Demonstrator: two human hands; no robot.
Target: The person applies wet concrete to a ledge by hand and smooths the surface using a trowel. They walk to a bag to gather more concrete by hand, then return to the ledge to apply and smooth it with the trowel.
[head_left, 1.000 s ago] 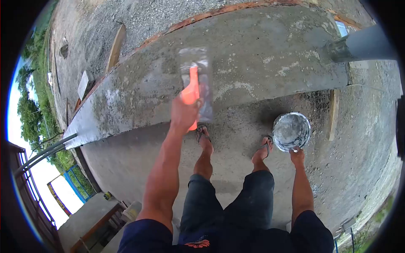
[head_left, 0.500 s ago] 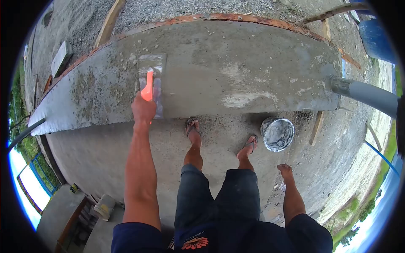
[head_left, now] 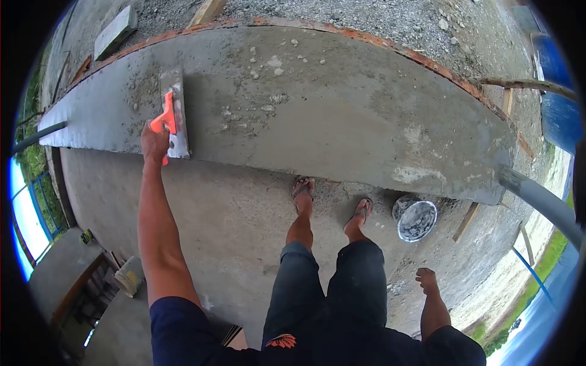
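My left hand (head_left: 154,140) grips the orange handle of a steel plastering trowel (head_left: 175,110), whose blade lies flat on the wet grey cement strip (head_left: 317,110) at its left part. My right hand (head_left: 427,280) hangs beside my right leg, fingers loosely apart, holding nothing. A cement-smeared bucket (head_left: 417,219) stands on the floor just right of my right foot, a little ahead of that hand. I stand in sandals at the strip's near edge.
A rusty edge form (head_left: 390,44) borders the strip's far side, with gravel beyond. A grey pipe (head_left: 543,204) sticks out at the right, a blue barrel (head_left: 558,91) behind it. A concrete block (head_left: 116,30) lies top left. The slab drops off at the left.
My left hand has carried the trowel leftward along the strip. My right hand has let go of the bucket, which now stands on the floor, and hangs free. The view has turned left.
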